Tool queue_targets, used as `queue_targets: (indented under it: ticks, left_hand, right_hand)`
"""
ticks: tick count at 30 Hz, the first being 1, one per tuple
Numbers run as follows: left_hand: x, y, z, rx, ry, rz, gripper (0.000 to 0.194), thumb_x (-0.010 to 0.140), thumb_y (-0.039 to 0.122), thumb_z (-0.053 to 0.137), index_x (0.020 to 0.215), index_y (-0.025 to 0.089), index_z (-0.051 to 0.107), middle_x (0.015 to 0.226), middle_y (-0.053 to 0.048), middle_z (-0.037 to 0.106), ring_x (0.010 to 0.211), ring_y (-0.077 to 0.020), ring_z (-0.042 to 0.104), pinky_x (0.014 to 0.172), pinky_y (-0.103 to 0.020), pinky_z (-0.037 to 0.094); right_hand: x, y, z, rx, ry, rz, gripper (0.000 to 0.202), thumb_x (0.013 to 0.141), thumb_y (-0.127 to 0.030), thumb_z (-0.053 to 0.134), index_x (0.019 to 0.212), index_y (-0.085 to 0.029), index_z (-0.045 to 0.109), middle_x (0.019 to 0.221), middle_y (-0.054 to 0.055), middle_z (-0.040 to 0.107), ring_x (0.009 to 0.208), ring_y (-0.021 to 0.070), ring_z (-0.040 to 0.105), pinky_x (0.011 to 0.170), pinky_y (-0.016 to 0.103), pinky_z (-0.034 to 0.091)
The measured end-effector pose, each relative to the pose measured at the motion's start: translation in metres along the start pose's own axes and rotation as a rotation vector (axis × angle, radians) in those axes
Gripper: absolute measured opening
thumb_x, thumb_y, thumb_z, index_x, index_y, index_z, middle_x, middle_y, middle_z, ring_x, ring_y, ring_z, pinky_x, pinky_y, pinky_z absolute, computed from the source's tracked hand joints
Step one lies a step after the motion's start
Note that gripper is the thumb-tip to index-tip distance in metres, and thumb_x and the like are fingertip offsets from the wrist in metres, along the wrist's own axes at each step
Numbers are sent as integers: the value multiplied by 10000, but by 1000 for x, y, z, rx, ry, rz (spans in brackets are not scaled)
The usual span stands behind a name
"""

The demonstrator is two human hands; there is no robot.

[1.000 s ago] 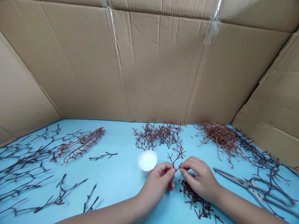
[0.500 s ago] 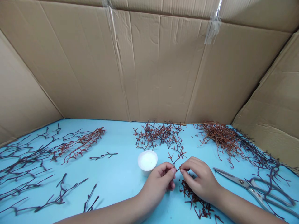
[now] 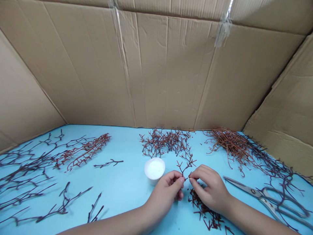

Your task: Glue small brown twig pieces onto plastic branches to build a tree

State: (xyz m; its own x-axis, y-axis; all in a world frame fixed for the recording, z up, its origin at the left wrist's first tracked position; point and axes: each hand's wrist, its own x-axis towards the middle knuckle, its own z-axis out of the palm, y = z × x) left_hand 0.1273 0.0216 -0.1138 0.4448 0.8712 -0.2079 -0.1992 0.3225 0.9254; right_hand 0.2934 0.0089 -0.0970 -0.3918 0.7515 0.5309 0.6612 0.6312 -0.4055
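Between finger and thumb, my left hand (image 3: 168,189) pinches a small branched twig (image 3: 186,164), dark at its stem with reddish-brown tips, standing upright. Just to its right, my right hand (image 3: 211,186) is closed in a pinch on a tiny reddish-brown twig piece (image 3: 190,176), close to the stem's lower side. Whether the piece touches the stem I cannot tell. A white cup (image 3: 154,169) holding white stuff stands beyond my left hand. Partly under my right hand lies a heap of short cut twig pieces (image 3: 205,209).
Grey scissors (image 3: 254,192) lie at the right, below a pile of thin reddish stems (image 3: 227,140) and dark twigs (image 3: 266,156). Several branched twigs (image 3: 168,140) lie at the back. Long dark branches (image 3: 31,163) spread over the left. Cardboard walls (image 3: 156,71) enclose the blue table (image 3: 122,186).
My right hand has shifted very slightly to the right, widening the small gap between its fingertips and the left hand. The left hand stays nearly still with its twig.
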Motion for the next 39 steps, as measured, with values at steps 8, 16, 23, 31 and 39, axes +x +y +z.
queue_targets:
  ticks: [8, 16, 23, 31, 39]
  left_hand:
    - [-1, 1, 1, 11, 12, -15, 284, 661, 422, 614, 703, 173, 484, 547, 65, 437, 471, -76, 431, 493, -217, 305]
    - [-4, 2, 2, 133, 28, -2, 218, 719, 374, 558, 687, 176, 472, 481, 72, 433, 457, -81, 403, 491, -214, 276]
    - [-5, 4, 2, 157, 42, -17, 227, 701, 381, 568, 672, 178, 471, 436, 75, 431, 422, -81, 373, 474, -215, 254]
    - [-4, 4, 3, 159, 46, -22, 210, 700, 364, 568, 664, 179, 475, 428, 74, 436, 411, -79, 363, 473, -214, 250]
    - [-2, 2, 1, 50, 30, -2, 235, 689, 379, 595, 671, 174, 481, 492, 72, 436, 435, -76, 414, 467, -208, 280]
  right_hand:
    - [0, 0, -1, -45, -23, -73, 153, 829, -153, 432, 798, -186, 578, 664, 39, 587, 626, 155, 512, 581, 276, 407]
    - [1, 2, -5, -303, -87, -259, 214, 832, -110, 397, 793, -180, 596, 684, 66, 586, 643, 181, 488, 577, 298, 377]
    - [0, 2, -2, -236, -90, -225, 219, 852, -143, 383, 800, -183, 592, 679, 60, 574, 629, 173, 486, 567, 288, 380]
    - [-3, 2, -1, -261, -117, -231, 196, 852, -143, 400, 795, -181, 584, 684, 60, 576, 629, 170, 481, 569, 291, 368]
    - [-2, 1, 2, -143, -15, -101, 105, 823, -198, 475, 858, -185, 573, 712, 45, 609, 652, 169, 530, 587, 290, 400]
